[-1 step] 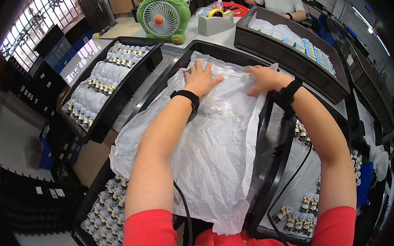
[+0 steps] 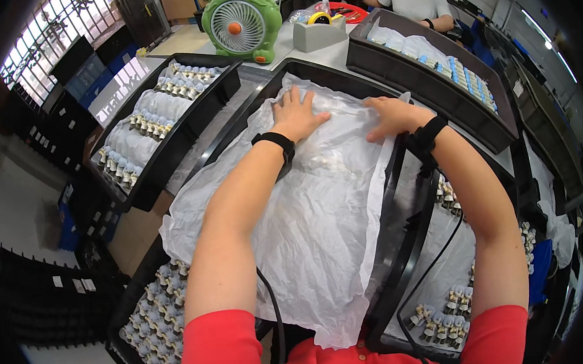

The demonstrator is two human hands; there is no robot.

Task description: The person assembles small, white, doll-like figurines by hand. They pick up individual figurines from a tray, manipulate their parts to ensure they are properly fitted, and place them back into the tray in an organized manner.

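A large crinkled sheet of thin white paper lies over a black tray in front of me and hangs past its near end. My left hand rests on the far part of the sheet, fingers spread and open. At the sheet's far right edge is my right hand, open too, its fingers stretched toward the left and its thumb apart. Small pale shapes show faintly through the paper between the hands; what they are I cannot make out. Both wrists wear black bands.
Trays of small figurine-like pieces stand at the left, lower left and lower right. A brown tray with blue-and-white pieces is at the far right. Behind are a green fan, a grey tape dispenser and another person.
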